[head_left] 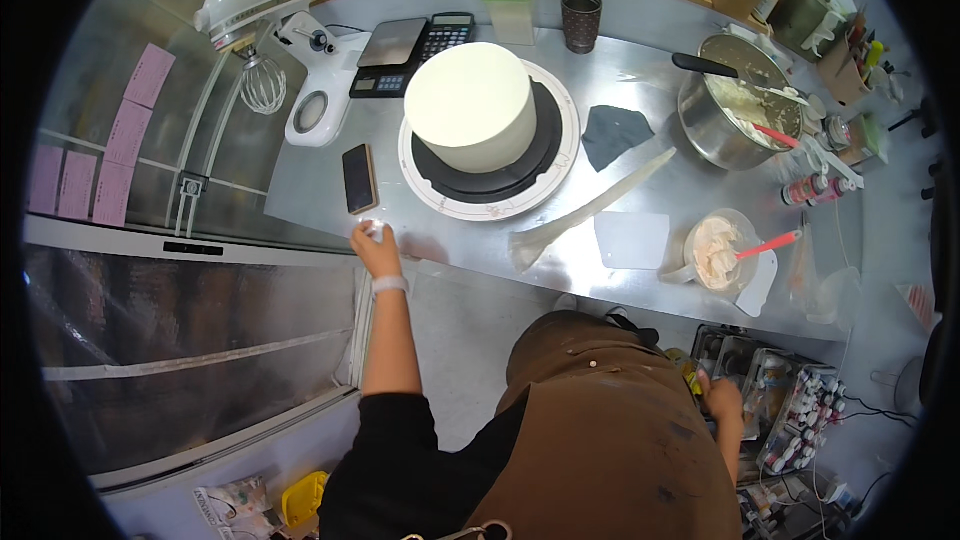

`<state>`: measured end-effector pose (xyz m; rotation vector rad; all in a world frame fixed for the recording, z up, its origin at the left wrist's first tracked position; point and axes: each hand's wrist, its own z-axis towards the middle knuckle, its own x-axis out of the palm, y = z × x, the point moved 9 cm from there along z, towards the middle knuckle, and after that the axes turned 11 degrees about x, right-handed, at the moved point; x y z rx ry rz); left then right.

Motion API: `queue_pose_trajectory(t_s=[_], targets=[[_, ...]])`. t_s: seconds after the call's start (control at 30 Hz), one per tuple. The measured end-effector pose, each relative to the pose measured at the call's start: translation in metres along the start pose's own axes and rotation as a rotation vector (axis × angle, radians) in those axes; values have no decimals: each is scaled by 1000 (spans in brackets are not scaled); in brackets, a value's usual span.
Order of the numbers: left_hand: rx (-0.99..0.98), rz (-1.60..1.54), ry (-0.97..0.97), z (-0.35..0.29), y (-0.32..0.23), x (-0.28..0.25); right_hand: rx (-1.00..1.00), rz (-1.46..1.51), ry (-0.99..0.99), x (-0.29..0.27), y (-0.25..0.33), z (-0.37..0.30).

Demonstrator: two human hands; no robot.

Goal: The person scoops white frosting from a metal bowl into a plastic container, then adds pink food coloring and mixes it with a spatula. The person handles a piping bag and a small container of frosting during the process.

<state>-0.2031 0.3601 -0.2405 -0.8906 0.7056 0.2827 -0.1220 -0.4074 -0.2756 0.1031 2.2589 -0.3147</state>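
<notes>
My left hand is closed at the table's front edge, pinching a small shiny whitish piece whose kind is too small to make out. Just beyond it lies a phone. Low on the right, my right hand reaches down to the bottle racks, its fingers bent beside a yellow item; what they grip is hidden. A smooth white-frosted cake stands on a black board over a white turntable. Right of it lie a long piping bag and a dark cloth.
A stand mixer, scale and calculator line the back left. At right stand a steel bowl of cream with spatulas and a jug of peach cream. A white scraper sheet lies near the front edge.
</notes>
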Motion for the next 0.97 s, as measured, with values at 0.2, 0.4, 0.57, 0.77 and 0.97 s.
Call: queue_pose_trajectory(t_s=[0.2,0.4,0.57,0.77,0.97], targets=[[-3,700,348,110,123,78,-72,46,31,41,43,-6],[-123,822,436,130,143,99,-127,186,-7,40,49,-21],[-256,513,658,118,126,89,-174,308,-23,44,52,-21],[-366,-166,668,21,105,58,-206,347,-6,44,55,-1],[-766,-937,749,-146,42,43,-246,444,-301,-8,50,21]])
